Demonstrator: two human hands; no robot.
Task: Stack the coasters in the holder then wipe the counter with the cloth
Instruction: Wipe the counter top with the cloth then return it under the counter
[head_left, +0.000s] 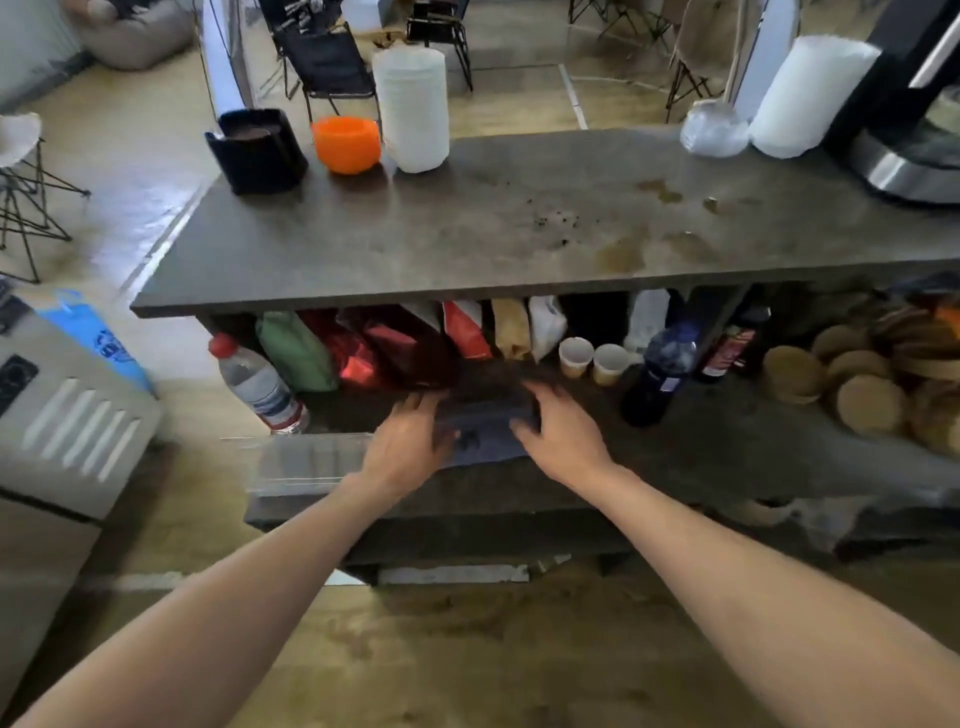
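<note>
A dark grey-blue cloth (485, 431) lies folded on the lower shelf under the counter. My left hand (410, 441) holds its left side and my right hand (558, 431) holds its right side, fingers curled over the edges. The black coaster holder (254, 153) stands at the counter's far left corner with dark round coasters (253, 132) stacked inside. The grey counter (415, 234) carries brown spill stains (621, 254) and dark crumbs (558, 221) right of centre.
On the counter stand an orange bowl (346, 143), a white cup stack (412, 109), a second lying white stack (810, 93) and a coffee machine (914, 119). The lower shelf holds bottles (257, 384), snack bags, paper cups (575, 356) and cork discs (852, 384).
</note>
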